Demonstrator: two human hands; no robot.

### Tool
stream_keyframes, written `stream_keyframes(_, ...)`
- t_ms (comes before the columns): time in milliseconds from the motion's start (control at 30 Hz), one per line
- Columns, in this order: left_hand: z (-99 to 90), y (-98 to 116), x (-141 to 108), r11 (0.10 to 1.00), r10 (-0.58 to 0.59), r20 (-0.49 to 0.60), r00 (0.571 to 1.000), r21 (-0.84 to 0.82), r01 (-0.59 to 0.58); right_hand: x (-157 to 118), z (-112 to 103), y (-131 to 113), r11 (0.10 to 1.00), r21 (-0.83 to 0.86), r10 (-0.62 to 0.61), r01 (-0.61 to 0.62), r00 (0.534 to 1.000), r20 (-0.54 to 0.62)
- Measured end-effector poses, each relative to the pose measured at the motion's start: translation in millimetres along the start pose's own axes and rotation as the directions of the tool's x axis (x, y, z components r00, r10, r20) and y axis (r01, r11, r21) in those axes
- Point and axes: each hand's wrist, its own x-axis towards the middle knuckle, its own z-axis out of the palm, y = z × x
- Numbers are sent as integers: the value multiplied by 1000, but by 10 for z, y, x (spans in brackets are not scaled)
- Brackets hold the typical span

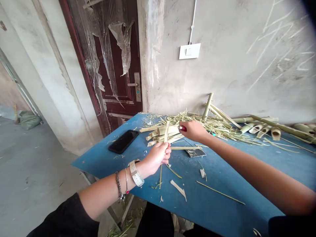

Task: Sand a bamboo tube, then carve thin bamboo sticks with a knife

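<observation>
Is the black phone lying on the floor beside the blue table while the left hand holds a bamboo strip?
No, the phone is lying on the blue table, not on the floor, as the head view shows. The left hand does hold the bamboo strip.

The head-worn view looks forward and down over the left hand [156, 158], right hand [194, 131] and blue table [222, 197]

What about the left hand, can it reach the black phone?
Probably yes: the left hand sits near the black phone, with nothing large between, though it would likely first put down the bamboo strip it holds.
</observation>
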Motion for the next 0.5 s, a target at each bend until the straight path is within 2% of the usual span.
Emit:
stream_keyframes(100, 81, -37, -41, 995, 37, 20, 999, 94, -39, -72, 9, -172, 999, -14, -40, 40, 999, 17)
stream_keyframes(167, 153, -68, -113, 982, 44, 36, 998, 184, -50, 3, 65, -115, 1000, -29, 13, -12, 999, 34)
stream_keyframes(300, 228, -73, -275, 971, 63, 128, 990, 222, -91, 254, 205, 318, 983, -49, 182, -178, 980, 86)
stream_keyframes(367, 192, -53, -304, 979, 58, 113, 992, 190, -79, 328, 249, 542, 971, -36, 238, -235, 966, 101)
stream_keyframes(433, 118, -36, -288, 983, 42, 77, 996, 176, -55, 342, 268, 689, 969, -15, 245, -245, 963, 112)
stream_keyframes(500, 42, -33, -246, 983, 49, 79, 996, 170, -62, 295, 267, 752, 981, 8, 193, -195, 972, 134)
